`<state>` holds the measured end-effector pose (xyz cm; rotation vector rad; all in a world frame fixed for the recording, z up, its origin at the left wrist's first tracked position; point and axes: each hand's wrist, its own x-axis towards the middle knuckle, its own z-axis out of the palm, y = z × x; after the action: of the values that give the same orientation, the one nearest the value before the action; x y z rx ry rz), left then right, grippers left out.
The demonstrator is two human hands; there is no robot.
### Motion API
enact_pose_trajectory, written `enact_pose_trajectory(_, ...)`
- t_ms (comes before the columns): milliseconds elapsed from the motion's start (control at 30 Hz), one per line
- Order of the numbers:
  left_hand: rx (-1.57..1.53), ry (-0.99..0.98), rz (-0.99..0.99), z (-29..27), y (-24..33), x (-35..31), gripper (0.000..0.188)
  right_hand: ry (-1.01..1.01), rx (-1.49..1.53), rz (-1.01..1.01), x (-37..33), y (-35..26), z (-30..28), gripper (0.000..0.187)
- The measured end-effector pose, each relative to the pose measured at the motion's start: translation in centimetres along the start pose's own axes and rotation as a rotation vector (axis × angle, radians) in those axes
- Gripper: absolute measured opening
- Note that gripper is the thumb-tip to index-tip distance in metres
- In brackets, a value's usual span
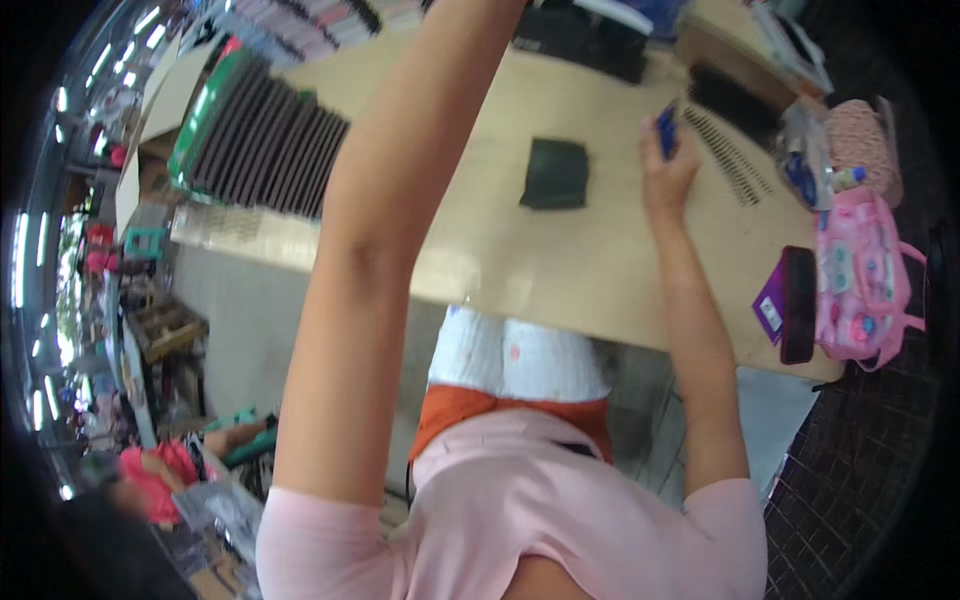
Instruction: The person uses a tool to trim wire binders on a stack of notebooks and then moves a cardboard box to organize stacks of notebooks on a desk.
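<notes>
At the left of the counter (560,270), a long row of dark flat things (265,150) was stood on edge against a green tray (205,110). The left arm was stretched far up over them, and the left hand was cut off by the top edge, so it could not be told whether its fingers were shut or loose. Near the middle, a dark square pouch (555,173) was laid flat on the counter, alone. To its right, a small blue thing (667,130) was pinched in the fingers of the right hand (668,170), held up just above the counter. It seemed best that the blue thing be kept firmly pinched and moved slowly. Further right, a black comb strip (728,155), a purple card (772,305) and a pink bag (860,280) were lying, so care was needed not to bump them.
</notes>
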<state>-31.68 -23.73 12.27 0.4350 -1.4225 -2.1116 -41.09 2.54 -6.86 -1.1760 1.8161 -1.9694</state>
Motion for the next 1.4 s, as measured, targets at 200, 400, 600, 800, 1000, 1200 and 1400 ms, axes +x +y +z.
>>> enact_pose_trajectory(200, 0.577, 0.454, -0.043, 1.1, -15.7, -29.6, 0.066, 0.162, 0.169, 0.000, 1.3, 1.9, -2.7, 0.019)
enact_pose_trajectory(400, 1.202, 0.457, -0.342, 1.0, -30.7, -42.7, 0.040, 0.109, 0.138, -0.024, 0.6, 1.5, -1.0, 0.020)
enact_pose_trajectory(600, 1.671, -0.060, -0.840, 0.2, -36.6, -38.9, 0.025, 0.082, 0.043, -0.049, 0.2, 1.7, -1.6, 0.018)
enact_pose_trajectory(800, 2.021, 0.037, -0.650, -0.2, -40.6, -38.6, 0.027, 0.096, 0.017, -0.003, 0.4, 2.1, -2.6, 0.021)
enact_pose_trajectory(1000, 1.784, 0.264, -0.275, -2.5, -41.2, -38.9, 0.031, 0.090, -0.009, 0.039, 0.3, 2.2, -3.1, 0.019)
enact_pose_trajectory(1200, 1.565, 0.482, -0.282, -0.7, -31.3, -40.6, 0.021, 0.130, 0.155, 0.091, 0.2, 1.9, -3.0, 0.018)
enact_pose_trajectory(1400, 1.048, 0.478, -0.394, -3.4, -30.7, -41.5, 0.030, 0.066, 0.140, 0.087, -0.1, 0.5, -1.9, 0.014)
